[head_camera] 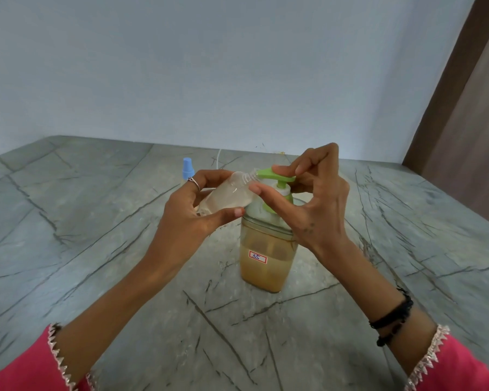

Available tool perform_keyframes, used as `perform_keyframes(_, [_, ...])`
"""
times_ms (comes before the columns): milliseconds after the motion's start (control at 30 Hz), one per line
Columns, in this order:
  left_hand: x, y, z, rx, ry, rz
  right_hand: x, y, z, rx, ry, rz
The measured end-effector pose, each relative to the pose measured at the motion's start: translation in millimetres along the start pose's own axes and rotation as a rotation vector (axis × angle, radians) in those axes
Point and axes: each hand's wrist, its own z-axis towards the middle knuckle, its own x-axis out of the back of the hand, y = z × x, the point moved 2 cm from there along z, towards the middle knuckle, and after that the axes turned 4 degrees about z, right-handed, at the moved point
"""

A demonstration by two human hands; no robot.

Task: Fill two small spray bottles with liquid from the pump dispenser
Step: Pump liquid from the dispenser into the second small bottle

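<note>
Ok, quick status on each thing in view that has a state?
Small clear bottle: uncapped, tilted, neck at the pump nozzle, held in left hand.
Pump dispenser: upright on the table, partly full of brownish liquid.
Green pump head: under right hand fingers.
Blue cap: behind left hand, partly hidden.

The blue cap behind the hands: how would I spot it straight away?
Start at the tall pump dispenser with the green pump head, mid-table. Look past the left hand toward the wall: the blue cap stands there. It is the only blue thing there.
</note>
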Motion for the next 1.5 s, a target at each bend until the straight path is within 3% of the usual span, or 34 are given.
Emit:
perform_keyframes(733, [-13, -12, -8, 0.070, 0.024, -0.283, 2, 6, -12, -0.054, 0.006, 0.134])
perform_keyframes(1133, [-17, -16, -5, 0.033, 0.088, -0.251, 2, 5, -21, -0.075, -0.028, 0.114])
perform_keyframes(1500, [-12, -11, -5, -0.004, 0.090, -0.188, 2, 8, -27, 0.016, -0.120, 0.131])
